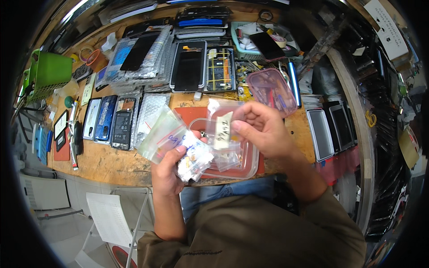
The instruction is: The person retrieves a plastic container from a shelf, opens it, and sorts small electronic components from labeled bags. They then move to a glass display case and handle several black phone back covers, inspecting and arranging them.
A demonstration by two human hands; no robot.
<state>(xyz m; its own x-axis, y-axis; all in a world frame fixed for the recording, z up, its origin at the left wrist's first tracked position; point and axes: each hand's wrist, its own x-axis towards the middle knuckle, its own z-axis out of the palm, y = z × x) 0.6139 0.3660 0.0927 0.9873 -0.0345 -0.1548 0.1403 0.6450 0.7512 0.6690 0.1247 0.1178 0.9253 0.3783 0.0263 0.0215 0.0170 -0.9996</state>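
Over the left edge of the clear plastic tub [255, 166], the left hand [167, 173] grasps a sheaf of zip bags [161, 139], one handwritten in blue. Above the tub's middle, the right hand [264, 134] pinches a clear bag [211, 130] at its dark-lettered cream label [222, 132].

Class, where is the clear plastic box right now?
In the head view, the box rests slightly right of centre on the orange mat, near the front edge of the workbench, partly hidden behind small bags and the right hand.
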